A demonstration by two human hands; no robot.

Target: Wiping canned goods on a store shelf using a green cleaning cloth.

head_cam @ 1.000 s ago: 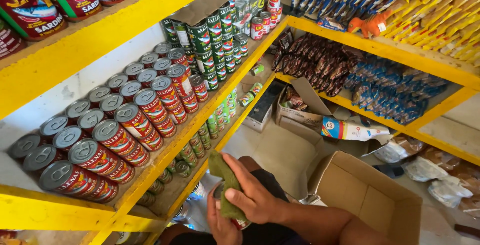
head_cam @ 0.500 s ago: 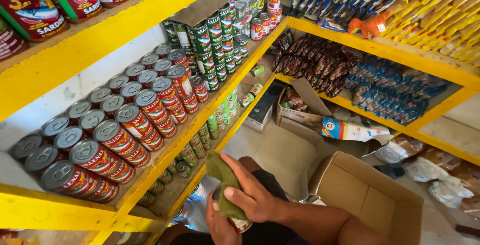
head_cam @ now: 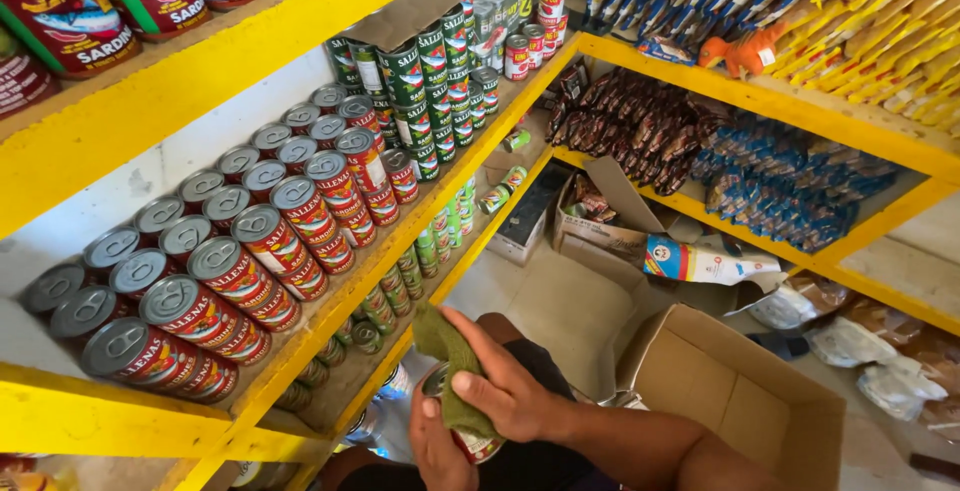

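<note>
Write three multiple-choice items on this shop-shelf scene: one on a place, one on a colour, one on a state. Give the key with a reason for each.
1. Where is the open cardboard box?
A. on the top shelf
B. on the floor beside the person's right arm
C. among the stacked red cans

2. What colour are the shelf boards?
A. yellow
B. white
C. blue

3. How is the green cloth being used?
A. it hangs from a shelf
B. it lies folded in the box
C. the right hand presses it on a can held by the left hand

Key: 1 B, the box sits low, right of the forearm. 2 A, every board edge is yellow. 3 C, the cloth drapes over the can between both hands.
</note>
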